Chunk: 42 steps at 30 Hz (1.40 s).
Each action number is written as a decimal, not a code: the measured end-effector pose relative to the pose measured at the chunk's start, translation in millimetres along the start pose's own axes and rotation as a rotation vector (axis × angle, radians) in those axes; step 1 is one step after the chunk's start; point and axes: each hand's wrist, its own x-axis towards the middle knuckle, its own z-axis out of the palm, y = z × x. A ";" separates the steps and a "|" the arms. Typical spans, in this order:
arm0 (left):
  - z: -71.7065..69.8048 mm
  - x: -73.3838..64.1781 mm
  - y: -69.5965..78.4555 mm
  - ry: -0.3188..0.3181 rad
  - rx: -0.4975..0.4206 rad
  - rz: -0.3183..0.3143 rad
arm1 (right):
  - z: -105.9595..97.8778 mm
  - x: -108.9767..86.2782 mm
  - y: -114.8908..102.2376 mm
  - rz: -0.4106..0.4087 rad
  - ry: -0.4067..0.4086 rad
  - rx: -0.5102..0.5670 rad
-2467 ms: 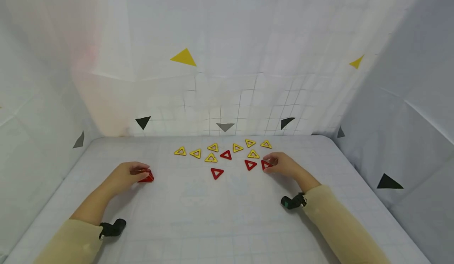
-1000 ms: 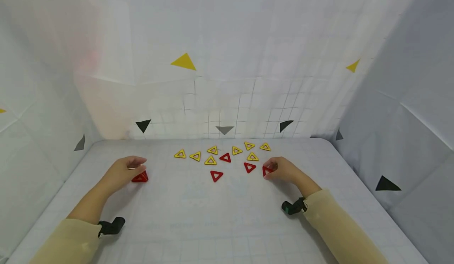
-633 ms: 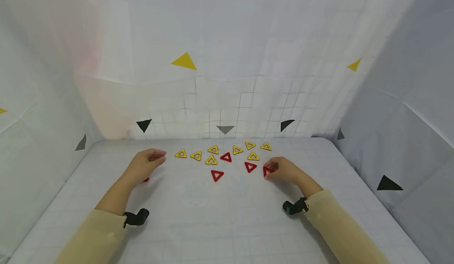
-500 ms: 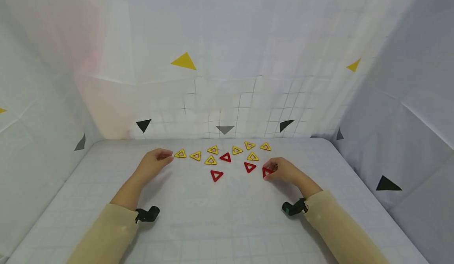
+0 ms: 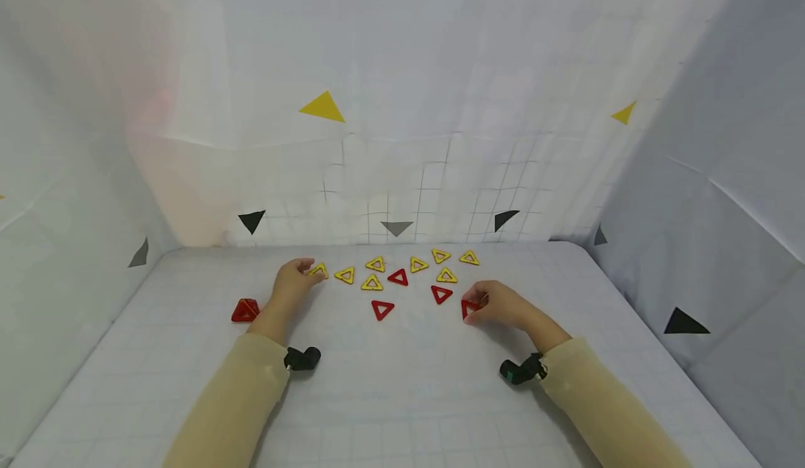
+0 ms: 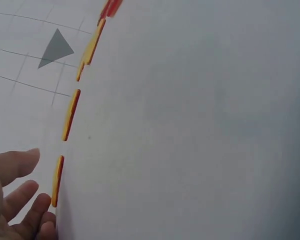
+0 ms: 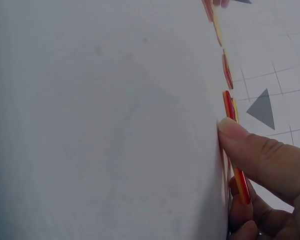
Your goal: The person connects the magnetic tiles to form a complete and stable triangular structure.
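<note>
My left hand reaches over the leftmost yellow triangle tile, its thumb and fingers parted around the tile. In the left wrist view the thumb stands clear of that tile, while one fingertip lies close to its near end; contact is hard to tell. At the right, my right hand pinches a red triangle tile between thumb and fingers, partly covering it. The right wrist view shows that tile edge-on behind the thumb. A red pyramid of triangle tiles stands beside my left forearm.
Several yellow triangle tiles lie spread along the back of the white table. Among and before them lie red ones. A white cloth wall closes off the back. A black wrist camera juts from each sleeve.
My left hand has let go of the red pyramid and moved right and back to the leftmost yellow tile. The right hand has stayed nearly in place with its red tile.
</note>
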 end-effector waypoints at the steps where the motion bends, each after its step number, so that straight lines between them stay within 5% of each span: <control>1: 1.0 1.9 0.9 0.003 0.012 0.001 | 0.4 -0.6 -0.8 -0.003 -0.001 0.001; 8: 6.7 11.8 -1.7 0.054 0.141 0.041 | 1.6 -2.4 -1.7 -0.027 -0.011 0.000; 26: 10.2 12.6 3.8 0.062 0.285 -0.019 | 3.0 -6.4 -5.8 -0.028 -0.017 -0.013; 42: 0.4 -3.9 10.7 -0.144 0.389 0.012 | 7.3 -9.2 -13.0 -0.063 -0.056 0.000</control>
